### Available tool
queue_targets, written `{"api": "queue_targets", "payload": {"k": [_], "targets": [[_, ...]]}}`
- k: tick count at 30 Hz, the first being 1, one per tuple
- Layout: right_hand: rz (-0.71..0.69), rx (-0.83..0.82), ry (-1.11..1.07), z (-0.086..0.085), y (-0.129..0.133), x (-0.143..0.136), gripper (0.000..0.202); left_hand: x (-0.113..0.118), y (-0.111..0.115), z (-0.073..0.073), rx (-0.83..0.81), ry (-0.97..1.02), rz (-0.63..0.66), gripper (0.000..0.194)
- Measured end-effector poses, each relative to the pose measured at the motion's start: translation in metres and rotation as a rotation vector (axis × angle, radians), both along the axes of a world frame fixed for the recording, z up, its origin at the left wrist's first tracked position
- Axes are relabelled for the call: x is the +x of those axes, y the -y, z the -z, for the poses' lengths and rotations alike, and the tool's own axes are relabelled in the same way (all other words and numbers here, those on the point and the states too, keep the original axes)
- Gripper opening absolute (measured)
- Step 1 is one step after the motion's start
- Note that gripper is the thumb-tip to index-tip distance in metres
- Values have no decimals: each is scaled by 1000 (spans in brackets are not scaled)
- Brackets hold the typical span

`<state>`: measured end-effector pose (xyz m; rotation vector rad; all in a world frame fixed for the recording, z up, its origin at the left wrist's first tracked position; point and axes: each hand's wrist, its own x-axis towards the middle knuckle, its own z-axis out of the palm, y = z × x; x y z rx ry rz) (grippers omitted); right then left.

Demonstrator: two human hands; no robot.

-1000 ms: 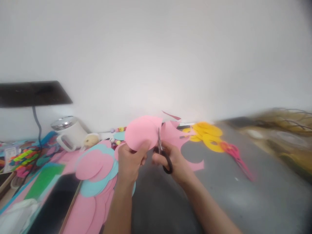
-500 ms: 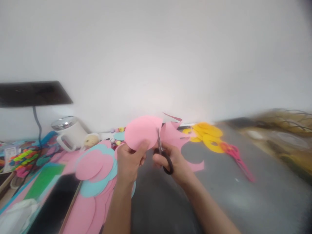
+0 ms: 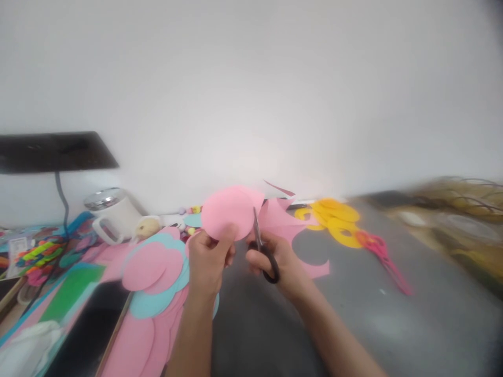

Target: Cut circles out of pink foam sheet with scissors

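Facing a pale wall (image 3: 251, 94), you're at a gray tbl (image 3: 259, 335) w/ overlapping pink & blue paper discs (image 3: 143, 267) on your L. Pink offcuts (image 3: 281, 217) show just past your R hand (image 3: 286, 263), yellow paper pcs (image 3: 338, 210) farther R, pink scissors (image 3: 387, 262) at their edge. Your L hand (image 3: 208, 262) pinches a pink paper pc (image 3: 230, 209), approx. centre, above the tbl. Your R hand grips blk-handled scissors (image 3: 258, 234), blades pointing up by the pc's R edge; can't tell if touching.

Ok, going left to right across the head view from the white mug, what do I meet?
White mug → left hand → right hand with black-handled scissors → yellow paper pieces → pink scissors.
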<state>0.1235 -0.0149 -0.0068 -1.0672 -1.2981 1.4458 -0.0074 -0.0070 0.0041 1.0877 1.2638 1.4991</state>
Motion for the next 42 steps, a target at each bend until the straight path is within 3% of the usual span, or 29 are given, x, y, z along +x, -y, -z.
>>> {"api": "queue_targets", "payload": {"k": [7,16,42], "targets": [[-30,4,27,-2,1,-2,30,3,2,-2,-69,-35,-96,38],[14,49,-35,1,-2,1,35,2,4,-4,-81,-77,-33,40],[4,15,-7,0,-2,2,11,-1,0,2,-7,-76,-28,44]]}}
